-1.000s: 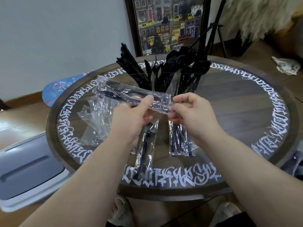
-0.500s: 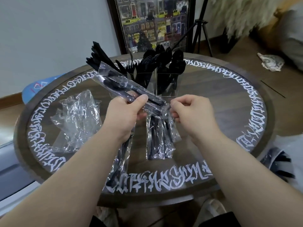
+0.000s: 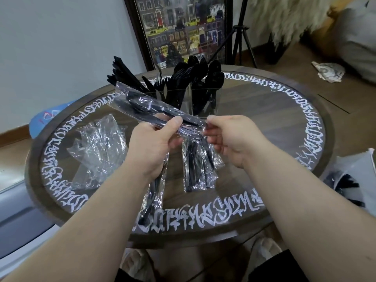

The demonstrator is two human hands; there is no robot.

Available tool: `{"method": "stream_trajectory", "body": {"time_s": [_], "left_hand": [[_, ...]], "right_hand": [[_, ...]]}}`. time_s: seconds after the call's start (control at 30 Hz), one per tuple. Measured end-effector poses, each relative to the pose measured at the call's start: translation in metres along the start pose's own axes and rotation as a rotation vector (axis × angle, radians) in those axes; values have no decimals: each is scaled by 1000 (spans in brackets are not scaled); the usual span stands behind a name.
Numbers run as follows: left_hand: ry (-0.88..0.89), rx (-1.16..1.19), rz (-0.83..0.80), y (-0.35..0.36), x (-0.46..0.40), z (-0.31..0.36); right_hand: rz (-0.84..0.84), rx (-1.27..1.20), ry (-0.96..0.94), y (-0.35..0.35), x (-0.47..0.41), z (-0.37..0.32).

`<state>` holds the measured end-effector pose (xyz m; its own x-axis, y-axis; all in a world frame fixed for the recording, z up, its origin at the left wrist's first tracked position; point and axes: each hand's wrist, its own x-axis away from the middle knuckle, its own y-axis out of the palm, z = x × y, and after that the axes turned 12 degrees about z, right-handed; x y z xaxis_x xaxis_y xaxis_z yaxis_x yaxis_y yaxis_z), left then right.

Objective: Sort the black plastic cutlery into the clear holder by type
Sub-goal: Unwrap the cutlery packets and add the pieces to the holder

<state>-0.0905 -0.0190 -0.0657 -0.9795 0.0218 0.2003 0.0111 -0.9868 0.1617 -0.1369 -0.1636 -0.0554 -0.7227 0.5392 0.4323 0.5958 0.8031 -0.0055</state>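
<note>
Round wooden table (image 3: pixel 264 119) with white script around the rim. Above its centre, a wrapped cutlery packet (image 3: pixel 154 111) is held tilted, far end up-left. Left hand (image 3: pixel 154 147) is clamped on its middle; right hand (image 3: pixel 230 137) pinches its near-right end. Clear holder (image 3: pixel 189 98) stands just beyond, full of black cutlery. More packets (image 3: pixel 195 165) lie beneath the hands; empty wrappers (image 3: pixel 99 147) lie left.

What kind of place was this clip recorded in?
Most likely a room in a home, not a workplace: a framed street-scene picture leans against the wall on a wooden floor, behind a round table with painted lettering, and a camera tripod stands beside it.
</note>
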Motion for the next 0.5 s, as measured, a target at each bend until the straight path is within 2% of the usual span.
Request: {"method": "stream_trajectory", "body": {"time_s": [0.5], "left_hand": [[5, 43, 0, 4, 13, 0]], "right_hand": [[-142, -62, 61, -17, 9, -1]]}}
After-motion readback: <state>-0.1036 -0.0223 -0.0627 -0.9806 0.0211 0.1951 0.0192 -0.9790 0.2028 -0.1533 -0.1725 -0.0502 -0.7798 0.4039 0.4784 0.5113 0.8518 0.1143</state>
